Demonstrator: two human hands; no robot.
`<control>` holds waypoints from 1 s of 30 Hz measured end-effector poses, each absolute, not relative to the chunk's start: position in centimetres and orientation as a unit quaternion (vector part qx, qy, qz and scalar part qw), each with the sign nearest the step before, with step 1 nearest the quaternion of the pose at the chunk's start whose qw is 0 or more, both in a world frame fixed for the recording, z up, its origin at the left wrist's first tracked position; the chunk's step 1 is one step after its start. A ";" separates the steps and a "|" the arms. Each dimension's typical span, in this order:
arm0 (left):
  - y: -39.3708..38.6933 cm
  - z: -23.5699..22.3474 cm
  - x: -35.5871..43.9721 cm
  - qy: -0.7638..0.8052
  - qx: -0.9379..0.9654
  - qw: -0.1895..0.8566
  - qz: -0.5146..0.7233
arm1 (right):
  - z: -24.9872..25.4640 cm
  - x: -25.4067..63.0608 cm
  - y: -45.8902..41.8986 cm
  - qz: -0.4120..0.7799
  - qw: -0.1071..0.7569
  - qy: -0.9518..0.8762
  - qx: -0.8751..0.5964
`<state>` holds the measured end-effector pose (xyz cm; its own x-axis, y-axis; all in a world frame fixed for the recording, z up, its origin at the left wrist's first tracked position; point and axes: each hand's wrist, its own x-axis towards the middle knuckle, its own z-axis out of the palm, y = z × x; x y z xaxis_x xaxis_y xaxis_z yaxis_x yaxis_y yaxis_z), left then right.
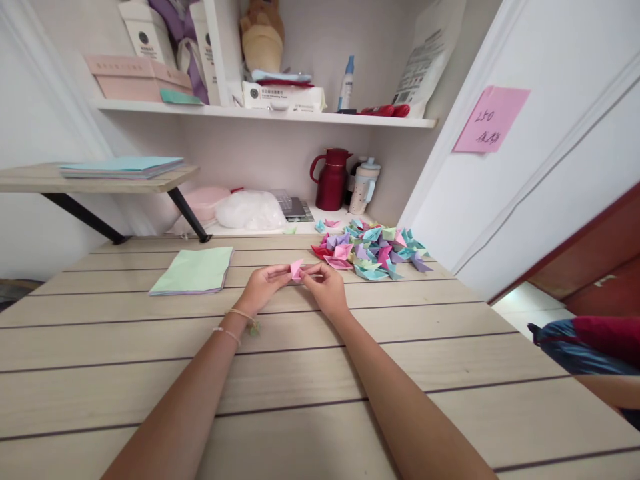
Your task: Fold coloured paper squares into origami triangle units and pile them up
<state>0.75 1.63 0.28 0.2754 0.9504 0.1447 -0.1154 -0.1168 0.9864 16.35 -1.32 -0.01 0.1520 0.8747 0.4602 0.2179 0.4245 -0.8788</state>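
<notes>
A small folded piece of pink paper (pixel 296 269) is pinched between both hands, just above the slatted tabletop. My left hand (pixel 267 285) grips its left side, fingers closed on it. From the right, my right hand (pixel 324 285) holds its other edge between thumb and fingers. Just beyond my right hand lies a heap of folded paper boats (pixel 383 248) in pink, teal, purple and green. A stack of square light-green paper (pixel 193 271) lies to the left of my left hand. The folds facing away from me are hidden.
A raised wooden shelf (pixel 30 178) on black brackets carries blue paper (pixel 123 167) at the left. Behind the table stand a dark red jug (pixel 332 181), a speckled bottle (pixel 364 189) and a white plastic bag (pixel 250 210). Another person's arm (pixel 613 390) shows at the right.
</notes>
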 end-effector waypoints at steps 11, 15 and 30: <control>1.3 0.3 0.9 0.351 0.591 0.563 0.459 | -0.3 16.3 -1.2 0.303 0.564 -0.621 -0.452; 1.3 0.4 1.0 0.348 0.598 0.567 0.447 | -0.5 16.2 -1.1 0.332 0.565 -0.601 -0.458; 1.2 0.7 0.9 0.350 0.514 0.586 0.519 | -0.3 15.8 -1.2 0.338 0.573 -0.596 -0.449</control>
<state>0.86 1.20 0.74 0.2152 0.9686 0.1243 -0.2480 -0.0689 0.9663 15.82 -1.19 -0.30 0.0613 0.9232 0.3794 0.1478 0.3675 -0.9182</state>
